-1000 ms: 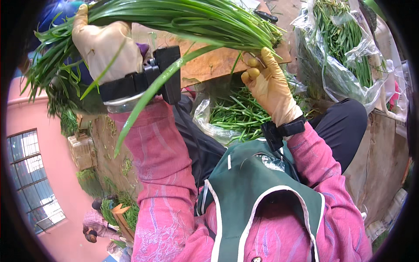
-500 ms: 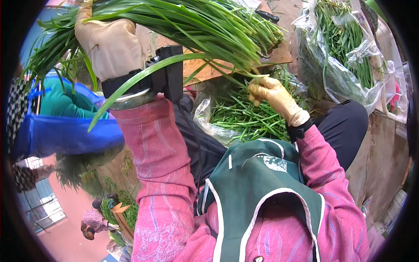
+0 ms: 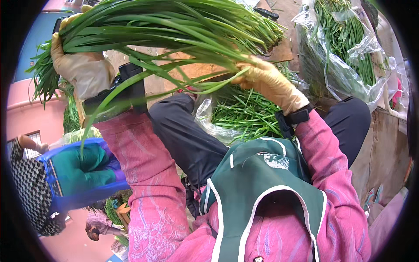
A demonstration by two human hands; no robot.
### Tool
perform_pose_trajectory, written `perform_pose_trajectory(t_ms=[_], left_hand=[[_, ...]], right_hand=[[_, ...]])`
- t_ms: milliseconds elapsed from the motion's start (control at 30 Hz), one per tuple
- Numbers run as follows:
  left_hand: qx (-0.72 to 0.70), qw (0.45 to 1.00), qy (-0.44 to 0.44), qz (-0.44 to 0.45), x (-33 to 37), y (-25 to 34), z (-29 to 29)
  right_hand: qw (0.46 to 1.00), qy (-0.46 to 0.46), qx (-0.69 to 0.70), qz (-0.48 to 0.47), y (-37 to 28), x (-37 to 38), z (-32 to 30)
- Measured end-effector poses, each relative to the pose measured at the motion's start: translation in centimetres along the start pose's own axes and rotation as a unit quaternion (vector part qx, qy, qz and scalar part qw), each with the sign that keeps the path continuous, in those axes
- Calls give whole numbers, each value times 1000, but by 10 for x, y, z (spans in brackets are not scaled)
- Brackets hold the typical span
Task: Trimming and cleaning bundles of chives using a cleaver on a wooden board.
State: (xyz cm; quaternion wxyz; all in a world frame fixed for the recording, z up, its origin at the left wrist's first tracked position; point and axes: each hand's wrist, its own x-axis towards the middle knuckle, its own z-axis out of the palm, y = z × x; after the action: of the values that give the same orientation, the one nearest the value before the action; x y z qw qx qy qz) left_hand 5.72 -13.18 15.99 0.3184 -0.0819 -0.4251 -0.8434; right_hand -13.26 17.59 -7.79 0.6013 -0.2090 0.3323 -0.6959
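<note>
A thick bunch of garlic chives (image 3: 166, 26) lies across the upper part of the head view, leafy ends left and pale stem ends right. My left hand (image 3: 85, 72), in a cream-coloured glove, is closed around the leafy end. At the stem side my right hand (image 3: 273, 83), gloved as well, pinches a few stalks at the bunch's lower edge; its fingertips are partly hidden. Some long leaves sag below the bunch toward my left forearm. Beneath my right hand, loose green trimmings (image 3: 248, 113) lie in a clear plastic bag between my legs.
A brown board (image 3: 283, 51) lies under the bunch, with a dark-handled knife (image 3: 266, 13) beyond it. A clear bag of chives (image 3: 345, 52) stands at the right. On the left, a person in a checked top (image 3: 30, 179) is beside a blue tub (image 3: 87, 192); another person (image 3: 98, 225) works lower down.
My left hand has shifted left and slightly down with the leafy end. My right hand has moved up and left against the stalks. More leaves now hang beneath the bunch.
</note>
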Motion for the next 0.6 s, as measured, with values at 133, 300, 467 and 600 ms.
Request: perform_pose_trajectory(t_ms=[133, 300, 467, 600], left_hand=[[17, 997, -38, -68, -5, 11, 13], [59, 996, 28, 59, -19, -1, 2], [57, 998, 19, 18, -10, 20, -25], [84, 995, 37, 47, -28, 10, -18]], right_hand=[[994, -53, 90, 35, 9, -4, 0], [995, 2, 96, -18, -3, -5, 35], [999, -12, 40, 22, -12, 0, 18], [995, -6, 96, -24, -13, -8, 16]])
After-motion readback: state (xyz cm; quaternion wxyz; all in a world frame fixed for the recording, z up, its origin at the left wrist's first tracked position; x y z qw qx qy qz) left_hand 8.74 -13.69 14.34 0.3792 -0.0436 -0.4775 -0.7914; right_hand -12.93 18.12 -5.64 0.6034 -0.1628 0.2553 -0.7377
